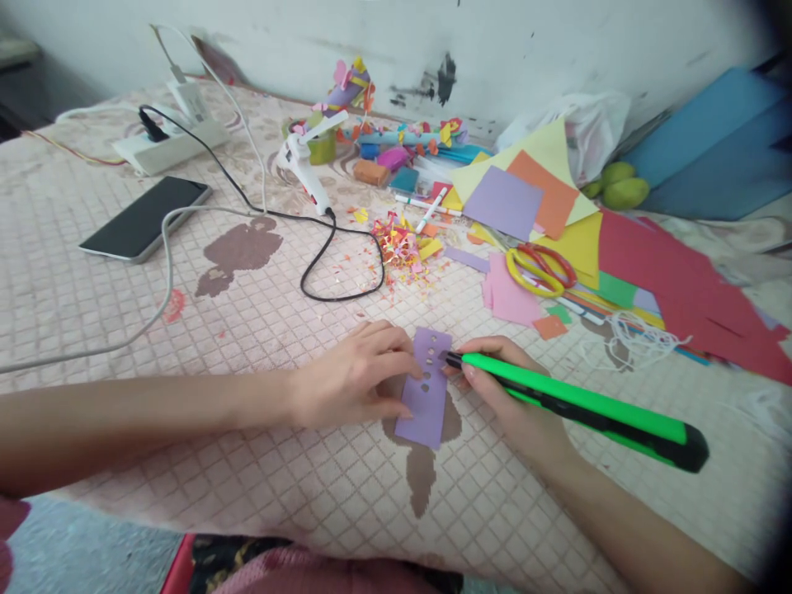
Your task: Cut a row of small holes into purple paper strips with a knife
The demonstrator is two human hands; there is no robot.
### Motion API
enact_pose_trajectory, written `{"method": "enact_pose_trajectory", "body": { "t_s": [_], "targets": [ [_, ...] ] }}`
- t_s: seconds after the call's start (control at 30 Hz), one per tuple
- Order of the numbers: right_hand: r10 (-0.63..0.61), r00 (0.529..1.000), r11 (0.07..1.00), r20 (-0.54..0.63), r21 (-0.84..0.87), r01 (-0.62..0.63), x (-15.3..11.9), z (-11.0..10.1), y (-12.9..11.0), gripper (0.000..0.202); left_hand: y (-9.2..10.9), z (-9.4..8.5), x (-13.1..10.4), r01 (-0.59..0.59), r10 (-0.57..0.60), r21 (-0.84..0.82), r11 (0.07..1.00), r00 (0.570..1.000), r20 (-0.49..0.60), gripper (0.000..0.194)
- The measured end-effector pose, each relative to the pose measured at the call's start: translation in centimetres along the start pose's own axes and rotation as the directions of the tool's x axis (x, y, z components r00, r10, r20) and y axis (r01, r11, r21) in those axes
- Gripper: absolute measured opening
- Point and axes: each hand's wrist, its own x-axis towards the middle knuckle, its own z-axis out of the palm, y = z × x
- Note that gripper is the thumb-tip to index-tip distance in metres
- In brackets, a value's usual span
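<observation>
A narrow lavender paper strip (422, 419) with a row of small holes is laid on the pale, diamond-patterned cloth (247, 462), right between the two hands, and there it is, pinned from the left! By the left hand (362, 375) the strip's left edge is being pressed, its fingers loosely bent, its thumb spread well apart from them near the lower edge, nothing lifted. From the other side, a bright green and black plastic utility knife (575, 393) is gripped in the right hand (504, 404), fingers closed around its front end, and its dark tip is brought up to the strip's right edge, beside the holes; whether paper is being pierced cannot be told. Just beyond, a heap of multicoloured paper snippets (396, 239) is scattered, with a white glue gun (303, 165) propped behind and its thin black cable (343, 299) looped on the cloth. Off to the right, yellow-and-red-handled scissors (548, 268) are rested among coloured paper, near a square lavender sheet (504, 202), while broad red sheets (681, 289) are spread farther out, and over on the left a dark-screened phone (145, 219) is laid flat
</observation>
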Motion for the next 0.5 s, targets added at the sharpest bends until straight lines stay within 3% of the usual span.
{"method": "enact_pose_trajectory", "body": {
  "t_s": [0.1,0.27,0.5],
  "targets": [
    [0.001,1.0,1.0,-0.005,-0.018,-0.001,0.04,0.0,0.05,0.007,0.16,0.42,0.44,0.041,-0.039,-0.027,0.999,0.997,0.059,0.024],
    [0.018,1.0,1.0,0.003,-0.018,-0.018,0.09,-0.02,0.04,0.008,0.32,0.91,0.61,0.06,-0.058,-0.036,0.998,0.997,0.054,0.004],
    [0.071,0.997,0.995,-0.037,0.076,-0.068,0.04,-0.11,0.48,0.007,0.04,0.35,0.94,0.058,-0.058,-0.029,0.998,0.998,0.02,0.011]
  ]
}}
